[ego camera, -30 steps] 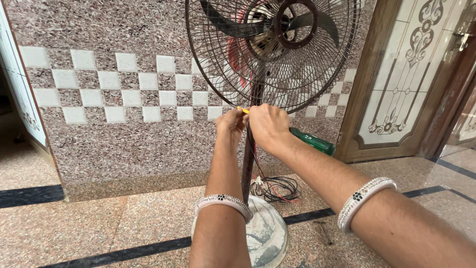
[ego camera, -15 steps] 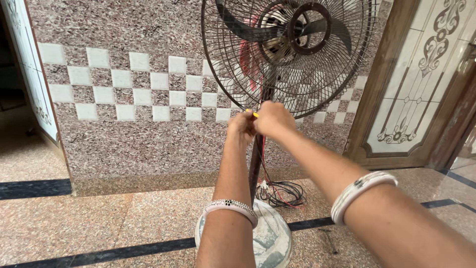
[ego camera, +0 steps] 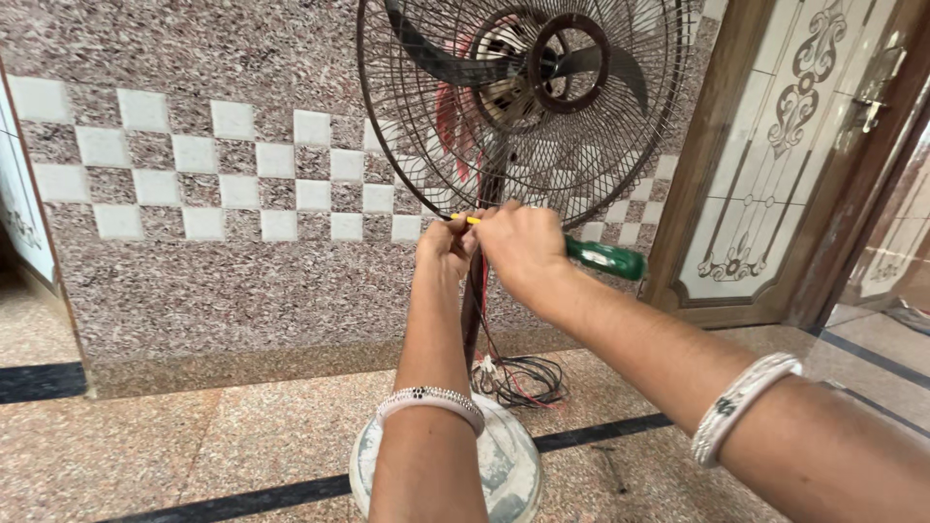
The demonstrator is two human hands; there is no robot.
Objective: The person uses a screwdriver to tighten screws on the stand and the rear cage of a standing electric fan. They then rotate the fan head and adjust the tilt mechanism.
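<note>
Both hands met at the fan (ego camera: 523,97) pole: left hand (ego camera: 444,254) pinched it steady, right hand (ego camera: 523,254) gripped the green screwdriver (ego camera: 605,259).

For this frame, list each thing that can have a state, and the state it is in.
Pedestal fan: upright on its round base, blades not blurred.
Left hand: closed at the grille's lower rim.
Right hand: gripping the green-handled screwdriver.
Loose wires: coiled on the floor by the base.
Panelled door: cannot tell.
</note>
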